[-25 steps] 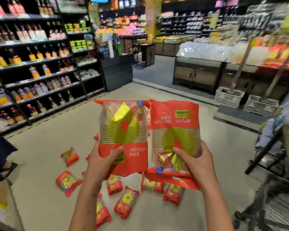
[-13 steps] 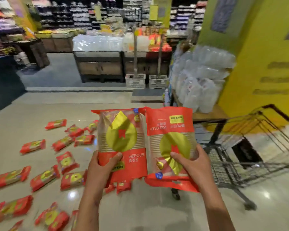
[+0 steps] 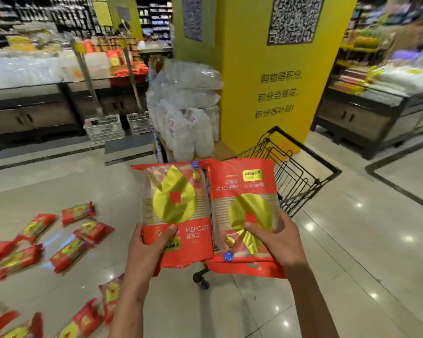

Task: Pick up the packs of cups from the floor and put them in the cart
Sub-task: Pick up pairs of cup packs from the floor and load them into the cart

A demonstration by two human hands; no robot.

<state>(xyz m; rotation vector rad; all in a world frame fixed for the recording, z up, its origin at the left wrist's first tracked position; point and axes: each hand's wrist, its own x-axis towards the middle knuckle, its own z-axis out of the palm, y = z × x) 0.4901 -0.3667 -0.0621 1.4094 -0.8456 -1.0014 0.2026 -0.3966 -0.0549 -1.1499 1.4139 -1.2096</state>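
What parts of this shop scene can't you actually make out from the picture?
- Inside of the cart: mostly hidden behind the two packs, one in the left hand, one in the right hand.
- Packs on the floor: motion-blurred, and the lower-left ones are cut off by the edge, so no full count.
- Far shelves: too blurred and small to read.

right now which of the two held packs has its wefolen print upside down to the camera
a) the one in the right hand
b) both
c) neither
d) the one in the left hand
a: the pack in the right hand shows WEFOLEN inverted near its top edge, gripped low by the right hand, while the pack in the left hand reads upright above the left hand.
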